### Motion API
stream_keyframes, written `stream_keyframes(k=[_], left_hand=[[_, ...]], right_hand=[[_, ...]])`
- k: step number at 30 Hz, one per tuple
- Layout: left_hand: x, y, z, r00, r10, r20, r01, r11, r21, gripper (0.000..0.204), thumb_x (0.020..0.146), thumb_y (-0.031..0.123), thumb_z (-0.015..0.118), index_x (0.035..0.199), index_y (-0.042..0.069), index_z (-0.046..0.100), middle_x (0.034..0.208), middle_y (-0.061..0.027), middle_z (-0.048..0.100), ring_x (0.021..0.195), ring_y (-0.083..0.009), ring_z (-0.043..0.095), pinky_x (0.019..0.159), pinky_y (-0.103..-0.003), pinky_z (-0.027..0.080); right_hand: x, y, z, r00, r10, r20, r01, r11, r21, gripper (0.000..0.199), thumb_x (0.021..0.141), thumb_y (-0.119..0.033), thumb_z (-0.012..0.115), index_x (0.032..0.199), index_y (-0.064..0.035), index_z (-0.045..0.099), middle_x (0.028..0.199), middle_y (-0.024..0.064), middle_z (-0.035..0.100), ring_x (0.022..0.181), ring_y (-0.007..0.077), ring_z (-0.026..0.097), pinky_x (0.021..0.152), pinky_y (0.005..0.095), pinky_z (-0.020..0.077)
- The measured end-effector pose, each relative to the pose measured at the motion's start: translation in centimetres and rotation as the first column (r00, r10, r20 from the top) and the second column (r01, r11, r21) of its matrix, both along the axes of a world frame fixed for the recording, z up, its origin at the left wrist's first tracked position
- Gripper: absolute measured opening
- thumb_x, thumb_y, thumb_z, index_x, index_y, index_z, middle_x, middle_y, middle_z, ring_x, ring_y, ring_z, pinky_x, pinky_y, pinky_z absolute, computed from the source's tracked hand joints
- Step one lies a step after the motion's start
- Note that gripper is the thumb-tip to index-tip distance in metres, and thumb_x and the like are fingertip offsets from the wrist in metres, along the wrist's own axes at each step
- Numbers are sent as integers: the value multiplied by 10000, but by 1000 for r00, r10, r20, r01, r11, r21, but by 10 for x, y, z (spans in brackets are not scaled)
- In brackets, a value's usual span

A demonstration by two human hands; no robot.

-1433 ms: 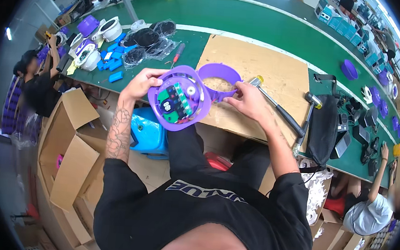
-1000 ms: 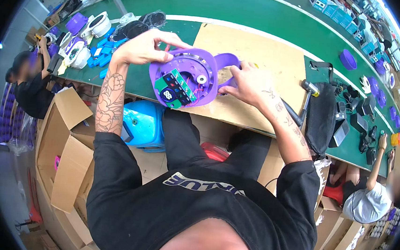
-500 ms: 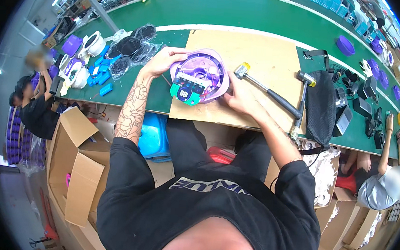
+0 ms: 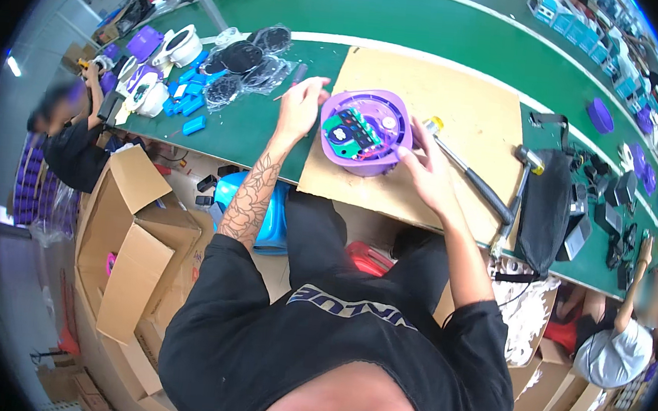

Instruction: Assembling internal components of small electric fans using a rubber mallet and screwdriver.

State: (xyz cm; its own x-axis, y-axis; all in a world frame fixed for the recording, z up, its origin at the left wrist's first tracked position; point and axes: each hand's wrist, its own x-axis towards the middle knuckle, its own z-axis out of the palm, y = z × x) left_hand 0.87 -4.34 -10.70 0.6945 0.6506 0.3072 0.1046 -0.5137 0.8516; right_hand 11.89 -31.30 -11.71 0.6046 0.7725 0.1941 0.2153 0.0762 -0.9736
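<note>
A round-cornered purple plastic housing (image 4: 375, 165) sits on the cardboard sheet, its hollow side up. Inside it, toward the left, lies a green circuit board (image 4: 344, 132) with a small dark display; wires show beside it. My right hand (image 4: 428, 171) grips the housing's right side, thumb at the rim and fingers along the wall. Just off the upper left rim is my left hand (image 4: 302, 109), fingers loosely bent and apart, with nothing visible in them. Beyond that hand a thin dark tool (image 4: 299, 74), perhaps a screwdriver, lies on the green bench.
Right of the housing lie two hammers (image 4: 474, 182) and a black pouch (image 4: 543, 211). Black adapters (image 4: 608, 217) crowd the bench farther right. Blue parts (image 4: 187, 98), plastic-wrapped black discs (image 4: 242, 57) and white housings (image 4: 183, 46) fill the left. Open cartons (image 4: 133, 283) stand below; people work at both sides.
My left hand has let go of the housing and moved off its rim. The housing has turned, bringing the board from its near side toward the left. The whole view has shifted slightly.
</note>
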Motion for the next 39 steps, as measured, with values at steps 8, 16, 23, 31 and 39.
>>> stream_keyframes(k=[8,16,23,31,39], left_hand=[[-42,30,-33,808,313,-499,-140,925,353,328,873,249,643,1113,31,597,929,-227,690,920,-415,662,835,-488,516],[-35,45,-25,761,293,-579,-10,897,441,474,785,6,548,1247,-36,455,997,-307,658,980,-466,638,884,-499,511],[-52,49,-19,709,332,-622,-29,895,445,545,738,-3,571,1253,-45,399,975,-328,657,975,-486,635,868,-515,505],[-58,-19,74,958,-81,274,165,940,-297,227,912,-3,567,1126,-44,629,878,-65,640,787,-123,638,724,-277,570],[-5,-58,52,902,-262,343,365,887,-283,157,958,47,575,1064,-57,626,897,-88,678,818,-140,680,747,-254,551]], right_hand=[[28,-50,16,712,-208,671,429,885,-181,330,866,-263,705,1072,-6,680,1041,176,664,1000,335,622,907,427,482],[-41,52,72,503,26,864,248,953,-173,711,807,-467,722,1323,-24,514,1048,201,641,1032,350,587,908,438,461],[-38,69,85,682,87,726,183,941,-285,796,748,-332,786,1400,-43,434,1112,236,601,983,386,623,860,485,507],[39,20,54,937,-334,-104,347,925,157,481,878,-120,703,1301,1,509,810,45,576,659,76,547,562,205,458],[53,1,-11,833,-472,-287,440,881,-173,450,912,-197,649,1281,15,503,682,38,547,475,101,478,411,248,363]])
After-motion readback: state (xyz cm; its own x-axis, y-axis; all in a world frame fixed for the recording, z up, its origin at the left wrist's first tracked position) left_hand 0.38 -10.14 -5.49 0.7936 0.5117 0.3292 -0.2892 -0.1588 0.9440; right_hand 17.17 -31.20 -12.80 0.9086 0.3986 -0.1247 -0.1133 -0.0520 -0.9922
